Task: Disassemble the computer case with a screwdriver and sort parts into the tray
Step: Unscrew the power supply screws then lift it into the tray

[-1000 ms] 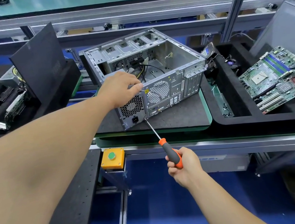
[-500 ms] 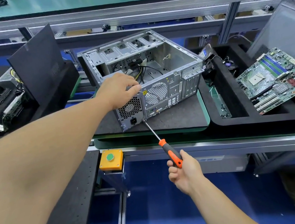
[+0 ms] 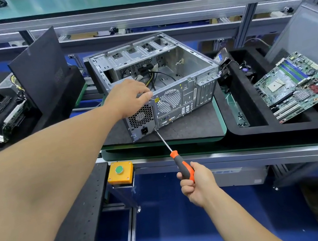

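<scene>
case: the computer case (image 3: 170, 91) lies on its side on a dark mat on the desk (image 3: 238, 157), open side up, rear panel facing the person. Bare steel shell with stamped edges, so I'd guess stiff, fairly heavy and a bit sharp along the rims.

where to grab: top rear corner over the power supply looks like the sane spot, flat metal and no loose bits. The cables inside (yellow and black bundle) are soft and will snag if you reach through them.

left hand: the left hand (image 3: 129, 98) is draped over that top rear corner, fingers curled down onto the edge, bracing the shell.

right hand: the right hand (image 3: 196, 186) is wrapped tight around the orange and black handle of the screwdriver (image 3: 173, 154).

screwdriver: thin shaft, tip sits at the lower edge of the rear panel just right of the power socket. Looks like it's on a power supply screw, but the screw head is too small to make out. Thin shaft means it can slip off and skate on the metal.

tray: the black foam tray (image 3: 255, 126) sits just right of the case, with a motherboard (image 3: 298, 85) already propped in it (fragile, hold by the edges).

labels: a small yellow warning sticker on the rear panel by the fan grille, text unreadable. No brand I can read anywhere.

other: yellow box with a green button (image 3: 120, 172) on the desk's front rail.
</scene>
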